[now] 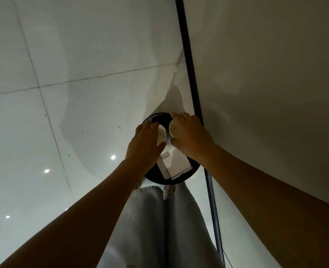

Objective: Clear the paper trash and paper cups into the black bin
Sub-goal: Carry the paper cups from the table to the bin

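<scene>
Head view: left hand (144, 140) gripped one paper cup (162, 132), right hand (188, 135) another (174, 128), over black bin (156, 177); paper trash (176, 163) inside, six o'clock. Best released centred.

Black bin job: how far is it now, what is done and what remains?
Done: white paper trash already lies inside the black bin. In hand: the left hand holds one paper cup and the right hand holds another paper cup, both above the bin's opening. Left: dropping both cups in. Whether more trash waits elsewhere is out of view.
</scene>
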{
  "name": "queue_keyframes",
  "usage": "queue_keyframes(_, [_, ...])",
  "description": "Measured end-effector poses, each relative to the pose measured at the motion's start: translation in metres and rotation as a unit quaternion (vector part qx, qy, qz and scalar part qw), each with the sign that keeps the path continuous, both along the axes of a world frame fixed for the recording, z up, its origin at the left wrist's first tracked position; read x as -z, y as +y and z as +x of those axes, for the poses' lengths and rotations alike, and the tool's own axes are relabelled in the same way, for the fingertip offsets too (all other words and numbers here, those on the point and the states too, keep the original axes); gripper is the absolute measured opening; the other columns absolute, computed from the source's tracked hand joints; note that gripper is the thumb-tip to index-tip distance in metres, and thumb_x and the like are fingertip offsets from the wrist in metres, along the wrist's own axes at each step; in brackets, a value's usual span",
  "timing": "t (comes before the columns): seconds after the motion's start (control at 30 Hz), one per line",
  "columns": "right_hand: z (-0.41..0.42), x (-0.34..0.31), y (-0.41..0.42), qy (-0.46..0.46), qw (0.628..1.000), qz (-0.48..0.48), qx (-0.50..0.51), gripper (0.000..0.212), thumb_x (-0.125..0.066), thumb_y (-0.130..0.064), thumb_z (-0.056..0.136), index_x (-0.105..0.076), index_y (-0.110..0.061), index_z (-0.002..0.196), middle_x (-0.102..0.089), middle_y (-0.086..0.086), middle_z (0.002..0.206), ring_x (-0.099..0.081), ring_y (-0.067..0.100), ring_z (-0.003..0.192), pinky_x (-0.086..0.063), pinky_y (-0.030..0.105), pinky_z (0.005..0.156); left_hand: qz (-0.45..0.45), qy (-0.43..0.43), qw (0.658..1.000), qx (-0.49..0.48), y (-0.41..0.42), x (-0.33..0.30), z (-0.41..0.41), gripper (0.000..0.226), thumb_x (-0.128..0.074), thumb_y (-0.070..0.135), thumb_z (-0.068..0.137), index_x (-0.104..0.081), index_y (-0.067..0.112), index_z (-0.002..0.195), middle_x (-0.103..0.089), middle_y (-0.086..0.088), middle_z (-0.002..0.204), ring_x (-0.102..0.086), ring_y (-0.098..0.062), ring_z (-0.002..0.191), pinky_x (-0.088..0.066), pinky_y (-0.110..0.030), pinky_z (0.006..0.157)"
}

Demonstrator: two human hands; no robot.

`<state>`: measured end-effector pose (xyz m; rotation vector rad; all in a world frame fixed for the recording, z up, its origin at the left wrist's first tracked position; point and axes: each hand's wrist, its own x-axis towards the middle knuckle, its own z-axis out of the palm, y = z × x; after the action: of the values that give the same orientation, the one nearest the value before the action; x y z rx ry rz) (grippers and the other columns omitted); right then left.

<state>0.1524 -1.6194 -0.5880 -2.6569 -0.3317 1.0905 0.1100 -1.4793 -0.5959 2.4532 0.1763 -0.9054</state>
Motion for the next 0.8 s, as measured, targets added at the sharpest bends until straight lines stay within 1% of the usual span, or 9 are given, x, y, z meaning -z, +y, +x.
queue_keyframes(0.1, [-0.003,0.002,0.0,0.011,1.0,-0.006,-0.013,0.08,-0.064,-0.032,0.089,-0.014,-0.023,0.151,-0.027,0.006,0.153,-0.028,0.03,0.137,-0.04,0.043,0.105,-0.006,0.012,1.0,0.008,0.005,0.0,-0.005,0.077,-0.068,0.037,0.084,-0.028,0.018,0.147,-0.022,-0.002,0.156,-0.023,-0.025,0.142,-0.033,-0.038,0.11])
queue_keyframes(0.2, [-0.005,-0.009,-0.004,0.012,1.0,-0.005,-0.005,0.084,-0.066,-0.032,0.087,-0.013,-0.024,0.151,-0.025,0.006,0.154,-0.027,0.03,0.138,-0.041,0.045,0.105,-0.021,0.009,1.0,-0.007,0.014,-0.015,-0.01,0.076,-0.07,0.035,0.084,-0.03,0.017,0.146,-0.028,-0.002,0.154,-0.027,-0.024,0.14,-0.034,-0.037,0.109])
queue_keyframes(0.3, [-0.007,-0.037,-0.007,0.007,1.0,-0.002,0.011,0.081,-0.066,-0.032,0.087,-0.017,-0.023,0.15,-0.026,0.007,0.153,-0.029,0.03,0.136,-0.041,0.043,0.102,-0.03,0.019,0.999,-0.022,0.028,-0.045,-0.017,0.067,-0.065,0.033,0.088,-0.033,0.017,0.144,-0.033,-0.004,0.151,-0.029,-0.022,0.139,-0.032,-0.035,0.109])
queue_keyframes(0.4, [-0.007,-0.082,-0.004,-0.001,1.0,0.002,0.018,0.075,-0.064,-0.03,0.088,-0.022,-0.023,0.149,-0.028,0.008,0.152,-0.033,0.03,0.133,-0.041,0.04,0.1,-0.019,0.038,0.999,-0.025,0.045,-0.091,-0.024,0.065,-0.058,0.035,0.092,-0.028,0.017,0.147,-0.023,-0.004,0.157,-0.019,-0.023,0.145,-0.028,-0.039,0.113])
queue_keyframes(0.43, [-0.008,-0.101,-0.002,-0.002,1.0,0.005,0.019,0.073,-0.064,-0.03,0.088,-0.023,-0.023,0.149,-0.029,0.008,0.151,-0.034,0.03,0.132,-0.042,0.039,0.1,-0.013,0.036,0.999,-0.026,0.05,-0.11,-0.029,0.065,-0.057,0.036,0.093,-0.028,0.017,0.148,-0.022,-0.004,0.157,-0.018,-0.023,0.145,-0.027,-0.039,0.113])
queue_keyframes(0.5, [-0.01,-0.139,0.005,-0.009,1.0,0.012,0.019,0.071,-0.064,-0.029,0.088,-0.025,-0.023,0.148,-0.031,0.007,0.149,-0.037,0.029,0.13,-0.045,0.039,0.1,-0.003,0.027,0.999,-0.034,0.058,-0.149,-0.039,0.064,-0.056,0.038,0.093,-0.029,0.017,0.148,-0.025,-0.005,0.156,-0.02,-0.023,0.145,-0.027,-0.038,0.113])
queue_keyframes(0.6, [-0.014,-0.2,0.021,-0.025,0.999,0.034,0.0,0.068,-0.064,-0.027,0.088,-0.03,-0.022,0.146,-0.035,0.007,0.145,-0.039,0.029,0.127,-0.044,0.041,0.099,0.01,0.019,0.998,-0.053,0.069,-0.21,-0.057,0.062,-0.056,0.037,0.093,-0.032,0.017,0.146,-0.03,-0.006,0.154,-0.026,-0.023,0.142,-0.029,-0.036,0.112])
queue_keyframes(0.7, [-0.02,-0.264,0.043,-0.042,0.996,0.056,-0.049,0.064,-0.063,-0.025,0.088,-0.033,-0.022,0.144,-0.038,0.007,0.142,-0.039,0.029,0.125,-0.04,0.039,0.101,0.037,0.012,0.996,-0.078,0.079,-0.268,-0.078,0.06,-0.058,0.035,0.092,-0.035,0.015,0.145,-0.035,-0.009,0.151,-0.032,-0.025,0.139,-0.032,-0.035,0.111])
queue_keyframes(0.8, [-0.034,-0.325,0.072,-0.057,0.99,0.076,-0.103,0.061,-0.062,-0.024,0.088,-0.035,-0.024,0.143,-0.039,0.006,0.142,-0.038,0.03,0.125,-0.04,0.039,0.101,0.071,-0.013,0.989,-0.126,0.089,-0.329,-0.109,0.057,-0.058,0.033,0.092,-0.038,0.015,0.143,-0.038,-0.008,0.148,-0.036,-0.025,0.136,-0.031,-0.036,0.112])
